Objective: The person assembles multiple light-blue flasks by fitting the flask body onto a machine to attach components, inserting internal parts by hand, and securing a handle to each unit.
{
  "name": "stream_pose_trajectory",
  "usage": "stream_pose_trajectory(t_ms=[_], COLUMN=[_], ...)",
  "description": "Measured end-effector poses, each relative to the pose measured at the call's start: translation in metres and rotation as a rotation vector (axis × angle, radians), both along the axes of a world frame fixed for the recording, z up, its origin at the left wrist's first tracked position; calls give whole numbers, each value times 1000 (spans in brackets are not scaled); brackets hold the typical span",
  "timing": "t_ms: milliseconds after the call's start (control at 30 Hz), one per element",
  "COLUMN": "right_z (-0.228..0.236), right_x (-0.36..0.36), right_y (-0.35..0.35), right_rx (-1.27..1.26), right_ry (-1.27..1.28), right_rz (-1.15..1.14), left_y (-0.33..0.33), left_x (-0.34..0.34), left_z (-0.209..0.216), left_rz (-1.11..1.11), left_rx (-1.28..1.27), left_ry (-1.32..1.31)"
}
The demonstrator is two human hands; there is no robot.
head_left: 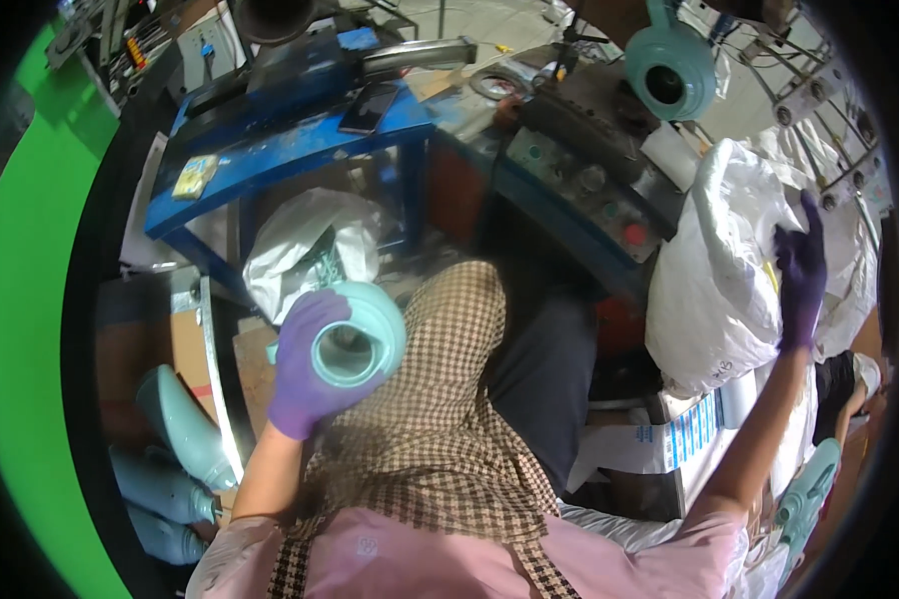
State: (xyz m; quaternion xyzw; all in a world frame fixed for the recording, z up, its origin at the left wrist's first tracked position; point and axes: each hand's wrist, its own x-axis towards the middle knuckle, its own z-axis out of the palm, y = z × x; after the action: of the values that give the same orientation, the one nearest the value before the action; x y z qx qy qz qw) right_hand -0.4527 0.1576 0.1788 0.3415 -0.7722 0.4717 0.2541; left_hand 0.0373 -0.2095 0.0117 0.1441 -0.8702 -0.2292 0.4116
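My left hand (308, 364), in a purple glove, is wrapped round a pale teal plastic jug (391, 324) above my lap. The jug's round mouth faces up toward me, and a small part juts out past my hand on its left side. Far out to the right, my right hand (801, 270), also gloved in purple, reaches beside a white woven sack (714, 270). Its fingers are apart, with nothing visible in them. Whether it touches the sack I cannot tell.
A similar teal piece (696, 75) hangs or stands at the upper right. Several teal containers (185, 429) lie at lower left. Ahead are a blue metal bench (270, 165) with a phone (368, 108) and a control panel (579, 185) with a red button. A white bag (275, 250) sits under the bench.
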Motion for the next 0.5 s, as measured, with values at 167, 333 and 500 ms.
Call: stream_pose_trajectory(t_ms=[167, 333, 500], right_z=[-101, -153, -135], right_x=[249, 301, 297], right_y=[-139, -184, -197], right_rx=[166, 679, 123], right_ry=[-962, -465, -200], right_rz=[631, 749, 868], left_y=[0, -6, -9], left_x=[-6, -9, -11], left_z=[10, 18, 18], left_rz=[-39, -110, -115], left_rx=[2, 43, 24], left_ry=[-52, -53, -80])
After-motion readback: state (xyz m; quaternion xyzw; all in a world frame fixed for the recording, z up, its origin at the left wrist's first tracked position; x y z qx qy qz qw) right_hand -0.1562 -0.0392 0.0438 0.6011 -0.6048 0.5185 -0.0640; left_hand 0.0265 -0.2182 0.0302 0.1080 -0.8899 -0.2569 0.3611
